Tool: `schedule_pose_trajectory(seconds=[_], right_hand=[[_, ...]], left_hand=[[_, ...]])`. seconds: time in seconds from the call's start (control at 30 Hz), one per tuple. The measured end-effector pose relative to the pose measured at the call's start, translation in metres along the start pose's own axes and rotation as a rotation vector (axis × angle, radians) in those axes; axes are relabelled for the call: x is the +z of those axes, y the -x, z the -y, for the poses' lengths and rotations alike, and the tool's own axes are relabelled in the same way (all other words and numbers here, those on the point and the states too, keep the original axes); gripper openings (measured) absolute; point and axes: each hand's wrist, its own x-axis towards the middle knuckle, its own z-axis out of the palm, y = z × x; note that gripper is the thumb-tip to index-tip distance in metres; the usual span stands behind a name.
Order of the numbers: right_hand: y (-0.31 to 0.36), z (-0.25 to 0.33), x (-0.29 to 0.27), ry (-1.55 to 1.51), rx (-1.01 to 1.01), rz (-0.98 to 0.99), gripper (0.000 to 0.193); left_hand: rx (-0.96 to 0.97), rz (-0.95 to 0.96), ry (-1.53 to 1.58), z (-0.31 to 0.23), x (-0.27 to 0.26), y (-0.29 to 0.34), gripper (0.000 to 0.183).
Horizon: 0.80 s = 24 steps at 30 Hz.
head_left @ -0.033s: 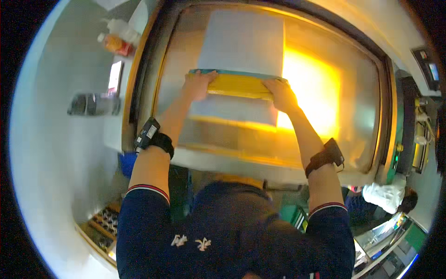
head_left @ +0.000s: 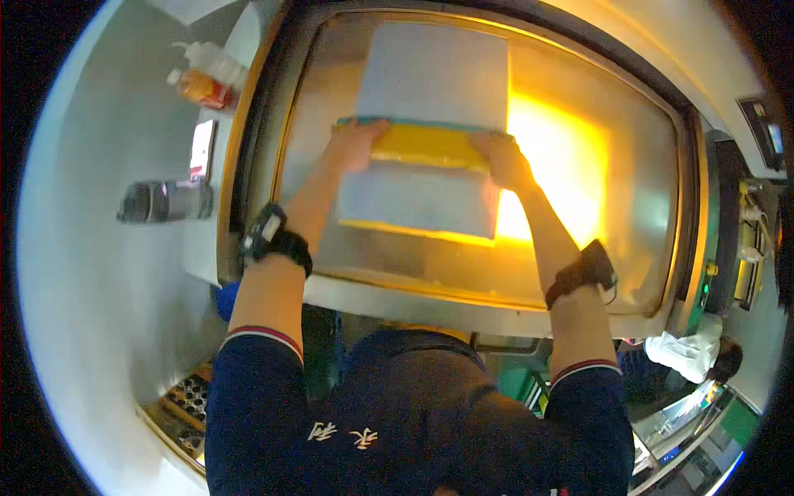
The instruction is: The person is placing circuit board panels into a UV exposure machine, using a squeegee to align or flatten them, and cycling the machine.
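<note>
A wide yellow bar with a teal strip along its far edge, which looks like a squeegee, lies crosswise over a pale sheet. My left hand grips its left end, fingers over the far edge. On its right end, my right hand is closed in the same way. The sheet shows beyond the bar and on my side of it. Beneath is a shiny flat bed in a dark-edged frame, with bright yellow light glaring to the right of the sheet. The bar's underside is hidden.
At the left stand an orange-labelled bottle, a white bottle, a phone-like device and a dark transparent bottle. A person in white is at the lower right. A small screen hangs at the right.
The squeegee, held in both hands, has moved slightly away from me across the sheet. The whole view has shifted a little with my head.
</note>
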Motion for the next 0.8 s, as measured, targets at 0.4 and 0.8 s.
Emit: schedule_pose_trajectory(seconds=[0.4,0.8], right_hand=[[-0.283,-0.212,-0.014,0.218,0.118,-0.012,0.083],[-0.107,-0.048,0.041,0.228,0.146,-0.044,0.068]], left_hand=[[0.121,-0.274,-0.098,0.107,-0.054,-0.329,0.057],[0.042,-0.271,-0.114,0.065,0.030,-0.114,0.059]])
